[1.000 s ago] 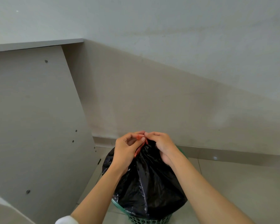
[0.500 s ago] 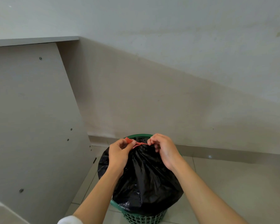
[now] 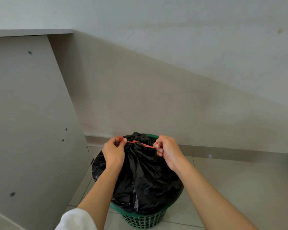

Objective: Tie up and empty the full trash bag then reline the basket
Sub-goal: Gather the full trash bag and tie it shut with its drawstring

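A full black trash bag [image 3: 146,176] bulges out of a green lattice basket [image 3: 143,219] on the tiled floor. The bag's neck is gathered at the top, and an orange drawstring [image 3: 140,143] runs taut across it. My left hand [image 3: 114,151] pinches one end of the string at the left of the neck. My right hand [image 3: 168,151] grips the other end at the right. The two hands are held apart, one on each side of the bag's top.
A grey panel of a desk or cabinet [image 3: 28,122] stands close on the left of the basket. A wall with a grey skirting strip [image 3: 223,150] runs just behind it. Tiled floor [image 3: 239,188] spreads to the right.
My hands were together at the bag's neck a second ago. They have since pulled apart sideways, drawing the orange string tight. The green rim behind the bag has come into sight.
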A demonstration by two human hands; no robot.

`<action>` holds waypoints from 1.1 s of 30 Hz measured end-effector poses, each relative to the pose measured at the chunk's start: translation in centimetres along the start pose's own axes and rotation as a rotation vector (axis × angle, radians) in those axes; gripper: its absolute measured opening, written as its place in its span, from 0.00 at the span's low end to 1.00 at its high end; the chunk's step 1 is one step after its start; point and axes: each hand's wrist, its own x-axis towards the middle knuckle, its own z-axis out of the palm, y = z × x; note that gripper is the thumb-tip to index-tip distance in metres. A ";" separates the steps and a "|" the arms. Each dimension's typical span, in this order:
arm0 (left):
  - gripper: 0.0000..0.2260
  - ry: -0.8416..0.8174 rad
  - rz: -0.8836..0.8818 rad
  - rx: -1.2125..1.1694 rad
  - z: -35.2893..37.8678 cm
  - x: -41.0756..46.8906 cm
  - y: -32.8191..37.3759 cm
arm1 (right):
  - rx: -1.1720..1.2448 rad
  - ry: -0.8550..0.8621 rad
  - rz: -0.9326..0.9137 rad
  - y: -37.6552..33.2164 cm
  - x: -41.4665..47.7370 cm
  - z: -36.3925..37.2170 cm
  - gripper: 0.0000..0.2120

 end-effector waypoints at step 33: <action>0.38 -0.544 0.076 0.148 -8.4 -1.9 -3.0 | -1.603 -0.605 -0.298 1.6 -2.3 0.0 0.52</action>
